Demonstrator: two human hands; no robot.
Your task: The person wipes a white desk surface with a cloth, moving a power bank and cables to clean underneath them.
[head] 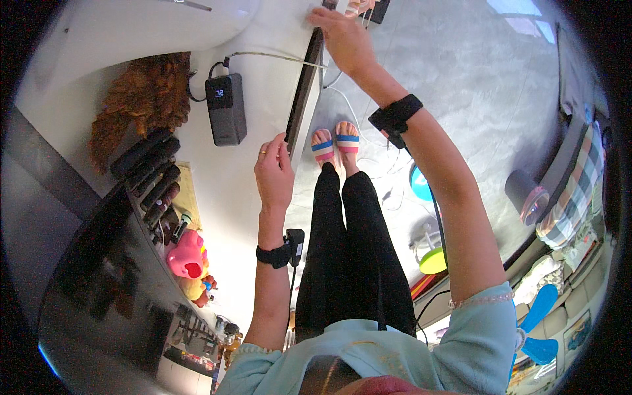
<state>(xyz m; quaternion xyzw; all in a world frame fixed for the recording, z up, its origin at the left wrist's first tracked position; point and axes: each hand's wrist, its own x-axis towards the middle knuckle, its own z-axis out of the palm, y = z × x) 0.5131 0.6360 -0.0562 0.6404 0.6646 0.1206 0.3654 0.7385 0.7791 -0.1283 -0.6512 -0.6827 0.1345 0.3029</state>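
Note:
A white cabinet top runs along my left, with a narrow dark gap between it and a pale front panel. My left hand is at the near end of this gap, fingers bent and fingertips close to the edge. Whether it grips anything is hidden. Farther along, my right hand reaches over the gap's far end, its slightly blurred fingers stretched towards the white top. I see nothing held in it. A black power bank with a lit display and cables lies left of the gap.
Behind the power bank stands a brown wood carving. Dark bottles, a torch and a pink toy line a black television screen. White cables trail over the grey floor near my sandals. A blue-bladed fan stands right.

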